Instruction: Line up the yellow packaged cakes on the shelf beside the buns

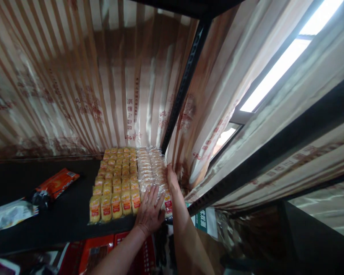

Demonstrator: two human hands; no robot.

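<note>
A clear plastic pack of pale round biscuits (151, 168) lies on a dark shelf (68, 214), right beside a larger pack of several yellow-wrapped snacks (116, 183). My left hand (149, 212) lies flat on the near end of the clear pack, fingers spread. My right hand (172, 177) rests along that pack's right side, fingers stretched forward against it. Both forearms reach up from below.
A striped, printed curtain (74, 88) hangs behind the shelf and to its right. A black perforated upright post (183, 84) stands at the shelf's back right corner. An orange packet (57, 183) and a clear bag (5, 215) lie at the left. Red packages (103, 248) sit below.
</note>
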